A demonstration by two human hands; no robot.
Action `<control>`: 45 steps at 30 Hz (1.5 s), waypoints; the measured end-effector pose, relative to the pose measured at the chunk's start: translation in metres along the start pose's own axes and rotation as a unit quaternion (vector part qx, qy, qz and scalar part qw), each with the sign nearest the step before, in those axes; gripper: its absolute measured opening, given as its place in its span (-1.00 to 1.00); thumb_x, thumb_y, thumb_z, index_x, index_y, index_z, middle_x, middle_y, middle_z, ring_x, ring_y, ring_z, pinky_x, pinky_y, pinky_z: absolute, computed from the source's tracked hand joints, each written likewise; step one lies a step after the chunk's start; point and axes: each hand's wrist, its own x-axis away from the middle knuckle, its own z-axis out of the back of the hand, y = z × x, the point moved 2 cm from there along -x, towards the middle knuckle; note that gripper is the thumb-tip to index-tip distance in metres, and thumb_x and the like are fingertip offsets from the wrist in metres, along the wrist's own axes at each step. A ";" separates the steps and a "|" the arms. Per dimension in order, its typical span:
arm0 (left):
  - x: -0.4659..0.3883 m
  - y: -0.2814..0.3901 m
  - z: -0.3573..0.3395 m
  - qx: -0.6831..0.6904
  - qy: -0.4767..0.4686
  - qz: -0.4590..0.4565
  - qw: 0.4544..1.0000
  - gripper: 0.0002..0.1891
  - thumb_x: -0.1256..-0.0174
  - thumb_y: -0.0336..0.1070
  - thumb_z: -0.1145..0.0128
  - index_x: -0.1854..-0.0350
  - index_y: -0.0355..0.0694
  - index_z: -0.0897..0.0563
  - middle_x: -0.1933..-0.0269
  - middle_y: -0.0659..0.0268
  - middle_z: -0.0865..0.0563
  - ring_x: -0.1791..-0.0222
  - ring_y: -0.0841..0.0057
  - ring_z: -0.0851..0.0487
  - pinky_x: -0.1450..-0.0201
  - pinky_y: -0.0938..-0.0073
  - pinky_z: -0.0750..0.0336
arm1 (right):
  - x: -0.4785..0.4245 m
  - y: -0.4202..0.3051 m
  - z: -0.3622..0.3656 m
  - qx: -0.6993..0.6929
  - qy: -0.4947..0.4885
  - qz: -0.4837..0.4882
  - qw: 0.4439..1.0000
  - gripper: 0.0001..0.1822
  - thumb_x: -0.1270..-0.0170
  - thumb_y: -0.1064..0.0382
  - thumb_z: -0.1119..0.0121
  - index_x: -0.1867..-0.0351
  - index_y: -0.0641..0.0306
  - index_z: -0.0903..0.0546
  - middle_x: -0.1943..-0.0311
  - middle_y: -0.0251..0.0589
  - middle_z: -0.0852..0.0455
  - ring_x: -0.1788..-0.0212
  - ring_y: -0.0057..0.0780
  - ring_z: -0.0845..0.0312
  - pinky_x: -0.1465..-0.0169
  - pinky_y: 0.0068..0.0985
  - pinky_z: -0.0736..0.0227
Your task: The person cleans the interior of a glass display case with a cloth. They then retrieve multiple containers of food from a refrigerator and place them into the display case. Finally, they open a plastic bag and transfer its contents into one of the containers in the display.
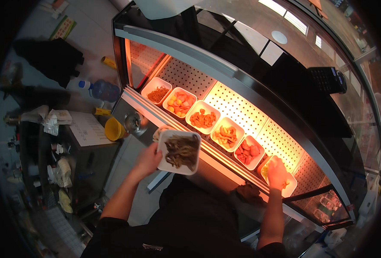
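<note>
My left hand [148, 160] grips the left edge of a white square tub [194, 164] of dark, stringy food [180, 150], held in front of a lit glass display case. Inside the case, a row of white tubs holds orange shreds [157, 94], yellow and pink pieces [179, 103], browned pieces [202, 118], pale curved pieces [227, 136] and reddish chunks [249, 153]. My right hand [278, 172] is over the tub of yellowish food [265, 171] near the row's right end, beside the last tub [291, 188]. Whether its fingers hold anything is hidden.
The case's metal front rail [164, 117] runs below the tubs, its curved frame [242, 69] above them. A metal bowl [135, 122] and a yellow bucket [114, 128] stand at left, near a large water bottle [105, 91]. A dark cloth [249, 194] lies by the rail.
</note>
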 end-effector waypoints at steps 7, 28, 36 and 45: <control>-0.126 -0.025 0.113 -0.102 0.108 -0.037 0.988 -0.76 -0.51 -0.19 -0.12 0.05 -0.30 -0.61 0.29 -0.13 -0.78 0.27 -0.14 -0.76 0.18 -0.08 -0.60 | -0.028 -0.309 -0.029 -0.124 -0.134 0.172 0.968 -0.55 -0.36 -0.20 -0.27 0.17 0.14 -0.82 0.28 -0.06 -0.86 0.16 -0.05 -0.81 0.03 -0.12 -0.64; -0.310 -0.023 0.045 -0.002 -0.250 0.037 0.967 -0.75 -0.51 -0.36 0.03 -0.08 -0.41 -0.51 0.12 -0.10 -0.78 0.16 0.09 -0.80 0.08 0.04 -0.67 | -0.061 -0.383 -0.129 -0.178 -0.232 -0.128 0.948 -0.60 -0.41 0.08 -0.01 0.12 0.19 -0.86 0.08 0.02 -0.86 0.00 0.04 -0.81 -0.01 -0.07 -0.69; -0.367 -0.087 0.049 -0.171 -0.168 -0.212 0.947 -0.74 -0.50 -0.33 -0.05 -0.07 -0.39 -0.47 0.02 -0.29 -0.73 -0.05 -0.24 -0.69 -0.08 -0.06 -0.60 | -0.052 -0.366 -0.107 -0.154 -0.247 -0.146 0.945 -0.61 -0.37 0.07 -0.04 0.07 0.13 -0.86 0.05 -0.04 -0.88 -0.03 -0.06 -0.83 0.00 -0.12 -0.70; -0.362 -0.089 0.026 -0.319 -0.166 -0.129 0.924 -0.73 -0.42 -0.29 -0.19 -0.01 -0.35 -0.54 -0.04 -0.28 -0.72 -0.10 -0.23 -0.68 -0.18 -0.09 -0.57 | -0.038 -0.345 -0.086 -0.169 -0.249 -0.152 0.941 -0.67 -0.29 0.10 -0.15 0.12 0.16 -0.85 0.07 0.00 -0.87 -0.02 -0.04 -0.82 0.00 -0.15 -0.69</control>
